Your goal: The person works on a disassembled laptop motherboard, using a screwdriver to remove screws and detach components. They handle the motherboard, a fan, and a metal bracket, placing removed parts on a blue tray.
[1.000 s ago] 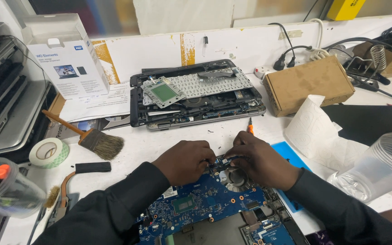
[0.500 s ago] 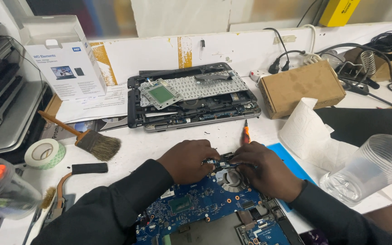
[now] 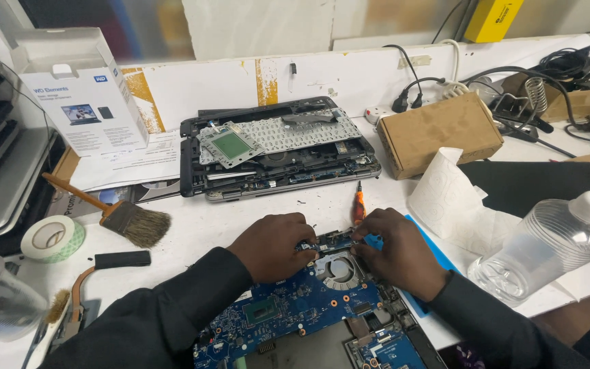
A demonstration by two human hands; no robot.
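A blue laptop motherboard (image 3: 288, 307) with a round fan cutout lies at the near edge of the white bench. My left hand (image 3: 273, 246) rests on the board's far edge, fingers curled around a small part there. My right hand (image 3: 394, 249) sits opposite it on the same edge, pinching that part from the right. A small orange-handled screwdriver (image 3: 358, 205) stands just behind my right hand's fingers; whether the hand holds it I cannot tell. Both sleeves are black.
A dismantled black laptop base (image 3: 278, 154) lies behind the hands. A brush (image 3: 128, 220), tape roll (image 3: 52, 237) and copper heat pipe (image 3: 80, 301) are on the left. A cardboard box (image 3: 438, 133), paper roll (image 3: 448, 198) and clear plastic bottle (image 3: 548, 249) stand on the right.
The view has shifted slightly. Both hands have stayed on the board's far edge, with the fingers drawn a little closer together around the small part.
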